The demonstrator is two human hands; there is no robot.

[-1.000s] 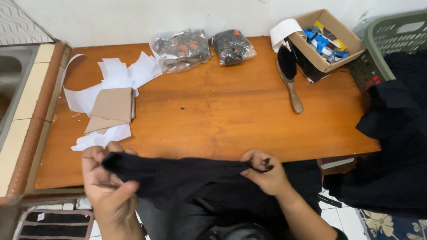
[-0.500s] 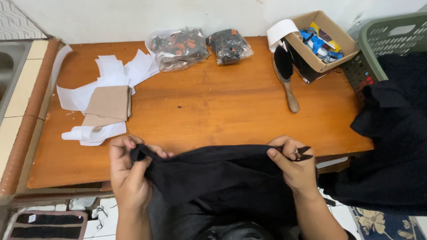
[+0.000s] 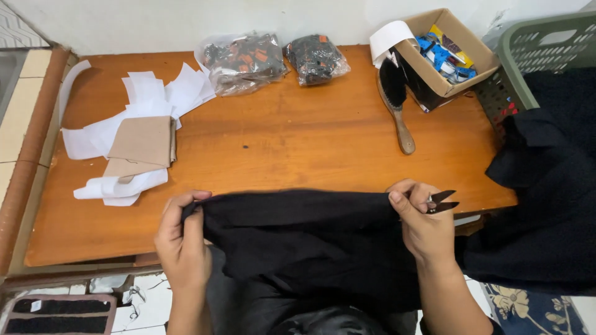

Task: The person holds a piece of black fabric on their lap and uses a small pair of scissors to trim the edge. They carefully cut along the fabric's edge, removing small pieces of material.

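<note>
A: Start at the hands. What does each grip have?

B: Two hands, both pinching one black garment [image 3: 304, 236] along its top edge. The left hand [image 3: 183, 245] has its grip pressed together on the left end of the cloth, fingers curled over the fold. The right hand [image 3: 422, 226] pinches the right end between thumb and fingers, and the same hand also carries one small pair of black thread snips [image 3: 442, 201], blades pointing right, past the cloth.

A: Where does the garment lie?

B: Stretched between the hands over the near edge of the table [image 3: 298, 142], its upper edge resting on the wood and the rest hanging down toward the person's lap.

A: And further out?

B: On the left of the table, a loose heap of white paper pieces [image 3: 149, 93] with one brown card piece [image 3: 143, 142] on top; I cannot count the white sheets exactly, as they overlap. At the back, two clear plastic bags of dark small items [image 3: 242, 59], side by side and nearly touching. To their right, one wooden-handled brush [image 3: 397, 105] with dark bristles, lying with the handle toward the person. Just beside it, one open cardboard box [image 3: 462, 68] holding blue and yellow small things, with a white sheet at its left wall.

A: Off the table?

B: One green plastic basket [image 3: 540, 49] at the right, with dark cloth [image 3: 546, 186] draped from it.
</note>
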